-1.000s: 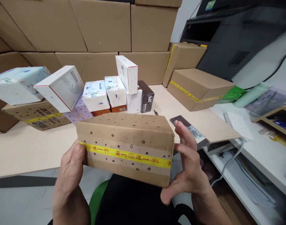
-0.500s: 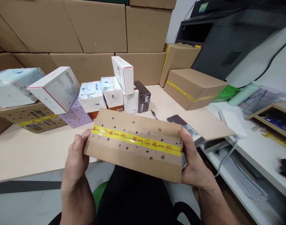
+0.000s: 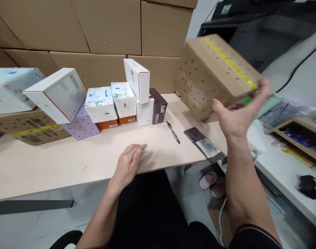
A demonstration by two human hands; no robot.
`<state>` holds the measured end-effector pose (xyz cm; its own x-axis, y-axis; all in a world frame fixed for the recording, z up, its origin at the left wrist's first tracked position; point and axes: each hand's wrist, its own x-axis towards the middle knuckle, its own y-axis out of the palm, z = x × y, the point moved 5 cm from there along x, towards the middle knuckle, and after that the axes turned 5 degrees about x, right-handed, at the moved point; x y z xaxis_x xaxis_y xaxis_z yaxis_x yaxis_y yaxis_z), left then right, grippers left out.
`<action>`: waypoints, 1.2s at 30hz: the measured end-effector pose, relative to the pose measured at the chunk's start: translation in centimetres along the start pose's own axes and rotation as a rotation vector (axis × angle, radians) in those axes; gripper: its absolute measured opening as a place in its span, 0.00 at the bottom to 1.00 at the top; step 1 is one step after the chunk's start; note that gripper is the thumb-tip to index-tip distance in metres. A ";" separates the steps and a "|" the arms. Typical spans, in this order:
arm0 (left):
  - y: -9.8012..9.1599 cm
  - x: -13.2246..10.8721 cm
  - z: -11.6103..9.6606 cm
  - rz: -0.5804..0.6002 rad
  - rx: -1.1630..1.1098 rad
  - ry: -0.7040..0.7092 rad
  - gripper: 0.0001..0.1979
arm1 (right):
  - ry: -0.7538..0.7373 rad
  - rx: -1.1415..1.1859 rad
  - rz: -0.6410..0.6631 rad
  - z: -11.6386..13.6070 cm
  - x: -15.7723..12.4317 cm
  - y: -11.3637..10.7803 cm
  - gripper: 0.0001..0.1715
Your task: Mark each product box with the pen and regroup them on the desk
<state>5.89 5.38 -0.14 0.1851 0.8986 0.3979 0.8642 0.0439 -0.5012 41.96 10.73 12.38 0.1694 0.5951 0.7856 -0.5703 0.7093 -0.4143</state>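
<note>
Across a pale wooden table, backed by stacked cardboard boxes, goods stand in a loose row, with grey-white floor tiles and pink slippers below the front edge. To the right are a white desk, an open wooden organiser and a dark printer-like machine bearing a small green label. The right hand grips a dotted cardboard carton by its near end, thumb on one face and fingers around the other side; the carton is tilted, raised over the table's far right, in front of the machine. Its yellow tape carries reddish print too blurred to read. The left hand is free, fingers extended close together near the table's front edge; whether it touches the wood cannot be told. Between the hands lie a pen and a smartphone. A dark brown box reads "20%" in white; a tilted white box with red edging has grey capitals, apparently including "BANK". Floral tissue packs bear blue lettering too small to read, orange boxes beneath show barcodes, and a taped carton at far left has bold black Chinese characters.
</note>
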 end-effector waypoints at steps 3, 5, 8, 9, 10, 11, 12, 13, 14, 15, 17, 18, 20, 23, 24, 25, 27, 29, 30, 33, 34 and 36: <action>0.4 -0.2 0.0 0.054 0.062 0.006 0.22 | 0.218 -0.140 -0.091 -1.7 2.2 3.7 0.63; 0.4 -0.3 -0.1 0.067 0.106 0.010 0.21 | 0.325 -0.132 -0.055 -3.1 2.4 6.2 0.64; 0.4 -0.3 -0.2 0.090 0.159 0.017 0.21 | 0.433 -0.115 -0.039 -5.3 1.7 9.0 0.64; 0.5 -0.3 -0.2 0.095 0.173 0.021 0.21 | 0.460 -0.121 -0.025 -6.0 1.4 9.7 0.65; 0.5 -0.3 -0.2 0.099 0.186 0.027 0.21 | 0.483 -0.131 -0.003 -6.6 1.1 10.3 0.65; 0.5 -0.3 -0.2 0.101 0.198 0.034 0.20 | 0.500 -0.145 0.016 -7.1 0.9 10.7 0.65; 0.6 -0.3 -0.2 0.101 0.210 0.041 0.20 | 0.509 -0.161 0.034 -7.5 0.8 11.0 0.66; 0.6 -0.3 -0.2 0.102 0.220 0.046 0.20 | 0.511 -0.177 0.048 -7.7 0.7 11.1 0.66; 0.6 -0.3 -0.2 0.104 0.229 0.051 0.20 | 0.504 -0.197 0.056 -7.7 0.7 11.1 0.65; 0.7 -0.3 -0.3 0.107 0.235 0.055 0.20 | 0.480 -0.219 0.061 -7.4 0.7 10.9 0.65; 0.8 -0.3 -0.3 0.114 0.244 0.066 0.20 | 0.380 -0.251 0.076 -5.9 0.9 10.5 0.61; 0.8 -0.3 -0.4 0.116 0.250 0.074 0.20 | 0.311 -0.248 0.101 -4.7 0.9 10.5 0.57; 1.0 -0.3 -0.4 0.112 0.268 0.093 0.20 | 0.172 -0.187 0.199 -1.8 0.8 11.2 0.47; 1.2 -0.3 -0.5 0.095 0.302 0.112 0.20 | 0.066 -0.040 0.394 2.6 0.2 13.7 0.38; 1.2 -0.3 -0.5 0.093 0.307 0.114 0.20 | 0.058 -0.021 0.430 3.7 0.0 14.6 0.37; 1.2 -0.4 -0.5 0.095 0.307 0.114 0.20 | 0.058 -0.014 0.460 4.7 -0.1 15.4 0.37; 1.2 -0.4 -0.5 0.107 0.297 0.109 0.19 | 0.085 -0.024 0.519 5.9 -0.3 17.0 0.37; 1.1 -0.4 -0.6 0.117 0.282 0.099 0.18 | 0.126 -0.038 0.571 6.4 -0.3 18.3 0.38; 1.1 -0.3 -0.6 0.122 0.276 0.091 0.18 | 0.142 -0.039 0.584 6.4 -0.3 18.7 0.39; 0.9 -0.2 -0.6 0.133 0.259 0.061 0.17 | 0.177 -0.021 0.545 5.7 0.0 18.9 0.38; 0.8 -0.1 -0.6 0.137 0.249 0.052 0.17 | 0.197 -0.006 0.508 5.2 0.1 18.5 0.37; 0.8 -0.1 -0.5 0.143 0.223 0.034 0.17 | 0.251 0.042 0.395 4.0 0.1 16.8 0.35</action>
<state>6.78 5.06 -0.18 0.3166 0.8876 0.3345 0.7043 0.0163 -0.7097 29.18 21.12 7.33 0.1192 0.8932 0.4336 -0.6616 0.3971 -0.6361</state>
